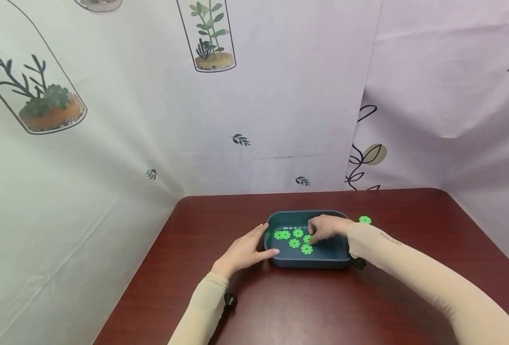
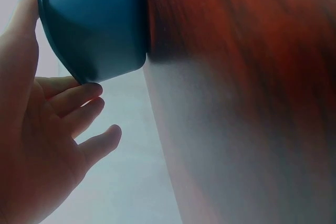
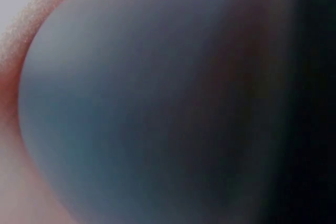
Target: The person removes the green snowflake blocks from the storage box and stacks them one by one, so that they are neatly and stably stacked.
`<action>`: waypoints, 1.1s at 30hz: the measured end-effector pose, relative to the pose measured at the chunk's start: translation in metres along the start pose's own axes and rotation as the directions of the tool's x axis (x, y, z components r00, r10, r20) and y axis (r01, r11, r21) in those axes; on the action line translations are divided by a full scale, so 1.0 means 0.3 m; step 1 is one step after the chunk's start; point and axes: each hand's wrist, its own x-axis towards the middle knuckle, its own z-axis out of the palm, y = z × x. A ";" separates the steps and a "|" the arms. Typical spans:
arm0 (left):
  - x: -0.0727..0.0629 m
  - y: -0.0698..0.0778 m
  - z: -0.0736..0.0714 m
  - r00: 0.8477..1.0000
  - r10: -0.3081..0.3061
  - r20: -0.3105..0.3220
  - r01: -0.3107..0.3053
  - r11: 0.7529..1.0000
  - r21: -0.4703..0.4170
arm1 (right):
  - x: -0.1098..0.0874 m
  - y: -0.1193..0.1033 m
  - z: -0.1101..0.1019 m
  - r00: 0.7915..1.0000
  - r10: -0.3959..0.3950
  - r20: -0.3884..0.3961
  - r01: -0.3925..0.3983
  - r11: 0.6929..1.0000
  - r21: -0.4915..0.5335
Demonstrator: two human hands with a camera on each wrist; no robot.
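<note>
A dark teal rectangular dish (image 1: 310,263) stands on the table with several bright green flower-shaped discs (image 1: 294,243) in its left half. My left hand (image 1: 243,249) is spread at the dish's left end, thumb on the near rim and index finger at the left rim. In the left wrist view, the fingers (image 2: 79,98) rest loosely by the outer wall. My right hand (image 1: 325,226) reaches down into the dish, its bent fingers and thumb pinching one green disc (image 1: 307,238). The right wrist view is a close blur that hides the fingertips.
Another green disc (image 1: 365,219) lies on the table beyond the dish's right end, behind the right forearm. The reddish-brown wooden table (image 1: 323,306) ends at a pale wall cloth (image 1: 280,143) printed with plants. A black strap (image 1: 230,300) sits at the left wrist.
</note>
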 end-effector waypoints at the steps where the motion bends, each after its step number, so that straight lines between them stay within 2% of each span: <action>1: 0.000 0.000 0.000 1.000 -0.003 0.001 0.003 1.000 -0.002 | 0.003 0.001 0.002 1.000 -0.015 -0.006 0.015 1.000 -0.008; 4: 0.001 0.000 -0.001 1.000 -0.006 0.004 0.006 1.000 -0.006 | 0.007 0.002 0.006 0.997 -0.071 -0.028 0.070 0.997 -0.041; 8: 0.004 -0.003 -0.004 1.000 -0.006 0.009 0.006 1.000 -0.008 | 0.007 -0.003 0.006 0.997 -0.068 -0.035 0.067 0.997 -0.034; 12: 0.006 -0.002 -0.005 1.000 -0.007 0.008 0.007 1.000 -0.008 | 0.003 -0.009 0.002 0.998 -0.060 -0.036 0.060 0.998 -0.004; 23: 0.005 -0.007 0.006 1.000 -0.006 0.005 0.006 1.000 -0.002 | -0.004 0.005 0.014 0.989 -0.123 -0.078 0.130 0.988 0.084; 33: 0.006 -0.007 0.002 1.000 -0.009 0.008 0.009 1.000 -0.011 | -0.013 0.018 -0.025 0.978 -0.167 -0.129 0.186 0.971 0.152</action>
